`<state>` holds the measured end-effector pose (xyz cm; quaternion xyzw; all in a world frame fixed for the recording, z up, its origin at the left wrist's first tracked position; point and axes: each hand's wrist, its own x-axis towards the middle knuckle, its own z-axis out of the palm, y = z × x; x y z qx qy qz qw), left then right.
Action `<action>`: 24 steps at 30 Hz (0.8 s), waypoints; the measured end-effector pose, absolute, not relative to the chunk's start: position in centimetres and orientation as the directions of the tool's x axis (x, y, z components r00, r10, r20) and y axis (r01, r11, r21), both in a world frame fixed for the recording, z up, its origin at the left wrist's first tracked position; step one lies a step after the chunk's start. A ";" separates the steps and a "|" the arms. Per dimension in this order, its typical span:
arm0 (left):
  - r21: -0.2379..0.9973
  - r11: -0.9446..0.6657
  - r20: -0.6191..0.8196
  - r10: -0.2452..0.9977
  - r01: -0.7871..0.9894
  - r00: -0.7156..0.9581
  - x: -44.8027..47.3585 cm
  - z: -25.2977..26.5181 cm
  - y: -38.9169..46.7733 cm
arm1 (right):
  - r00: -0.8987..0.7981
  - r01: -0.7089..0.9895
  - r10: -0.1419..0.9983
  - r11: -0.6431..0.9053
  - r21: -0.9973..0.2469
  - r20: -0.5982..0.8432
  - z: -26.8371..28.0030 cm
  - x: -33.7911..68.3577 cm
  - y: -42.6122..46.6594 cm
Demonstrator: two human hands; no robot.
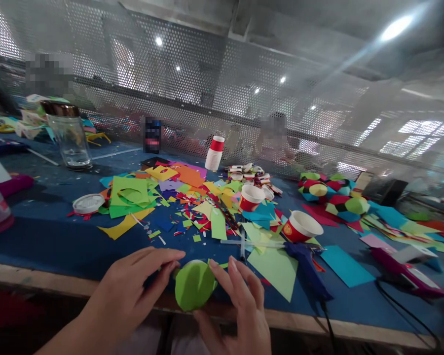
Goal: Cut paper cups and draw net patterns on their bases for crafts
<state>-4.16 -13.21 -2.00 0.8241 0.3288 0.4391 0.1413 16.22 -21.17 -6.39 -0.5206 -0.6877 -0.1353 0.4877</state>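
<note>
A round green paper piece (195, 286) is between my hands above the table's front edge, its face towards me and its outline slightly uneven. A whitish edge shows behind its top; what lies behind the paper is hidden. My left hand (140, 276) pinches at its left rim, thumb and fingertips closed together. My right hand (240, 305) grips the right side, thumb below and fingers along the upper right edge. Just beyond are scattered paper scraps (187, 224) and a light green sheet (276, 268).
A blue glue gun (307, 268) and a purple glue gun (410, 273) lie at right with cords. Red-and-white paper cups (302, 227) stand amid coloured paper. A glass jar (69, 138) and a round lid (89, 203) are at left. Patchwork paper balls (346, 204) sit at right. A perforated screen (192, 74) stands behind.
</note>
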 end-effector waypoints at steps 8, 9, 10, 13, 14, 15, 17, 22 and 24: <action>0.587 -0.696 0.597 0.718 0.414 0.358 -4.1 -2.6 -13.6 | 0.017 0.875 0.593 0.380 -0.299 0.805 -6.4 16.4 -21.5; 0.564 -0.715 0.621 0.697 0.412 0.359 -4.0 -2.6 -13.6 | 0.016 0.878 0.600 0.374 -0.298 0.800 -6.3 16.4 -21.5; 0.543 -0.731 0.640 0.679 0.413 0.359 -3.9 -2.7 -13.5 | 0.013 0.882 0.605 0.368 -0.294 0.796 -6.3 16.4 -21.6; 0.507 -0.745 0.660 0.659 0.433 0.361 -4.0 -2.7 -13.3 | -0.002 0.894 0.610 0.356 -0.272 0.792 -6.1 16.3 -21.5; 0.498 -0.744 0.663 0.658 0.445 0.358 -4.0 -2.7 -13.3 | -0.005 0.898 0.613 0.351 -0.267 0.790 -6.1 16.3 -21.5; 0.484 -0.746 0.671 0.652 0.457 0.353 -4.1 -2.7 -13.3 | -0.007 0.902 0.621 0.343 -0.263 0.784 -6.1 16.2 -21.4; 0.442 -0.765 0.706 0.619 0.468 0.344 -4.3 -2.7 -13.5 | -0.017 0.911 0.655 0.322 -0.259 0.755 -6.0 16.3 -21.3; 0.263 -0.890 0.777 0.425 0.373 0.464 -3.9 -2.9 -14.3 | -0.174 0.952 0.683 0.300 -0.055 0.710 -4.1 19.6 -22.1; 0.230 -0.913 0.771 0.382 0.336 0.509 -3.8 -3.1 -14.5 | 0.042 0.999 0.544 -0.018 -0.039 0.838 -2.8 22.6 -22.8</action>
